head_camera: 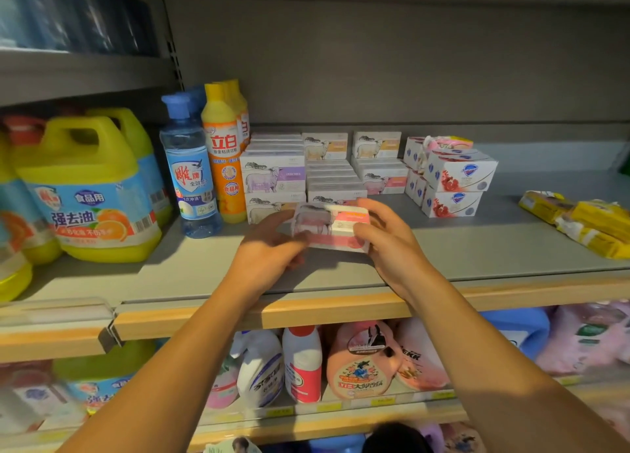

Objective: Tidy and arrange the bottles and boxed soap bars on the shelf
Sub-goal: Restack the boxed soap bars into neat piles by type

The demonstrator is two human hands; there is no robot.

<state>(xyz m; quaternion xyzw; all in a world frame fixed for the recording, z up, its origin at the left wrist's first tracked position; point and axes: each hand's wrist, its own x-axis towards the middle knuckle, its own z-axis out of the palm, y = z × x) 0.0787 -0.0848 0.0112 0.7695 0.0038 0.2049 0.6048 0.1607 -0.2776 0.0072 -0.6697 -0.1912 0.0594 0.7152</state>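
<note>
Pink soap box (330, 225): motion-blurred; its print could not be read, and its ends were covered by the left hand (269, 248) and right hand (385, 244).
Sheep-print soap box (269, 210), bottom of the left stack: partly hidden behind the left hand's fingers.
Yellow wrapped packs (579, 224): cut off by the right edge; labels too blurred to read.
Yellow detergent jugs (20, 214) at far left: cut off by the left edge.
Second blue-capped bottle (197, 92) and rear yellow-capped bottles (235, 91): mostly hidden behind the front ones.
Lower-shelf bottles (303, 364): tops hidden by the shelf edge (306, 311); price tags (381, 401) too small to read.
Upper-left shelf goods (68, 12): blurred, unidentifiable.
</note>
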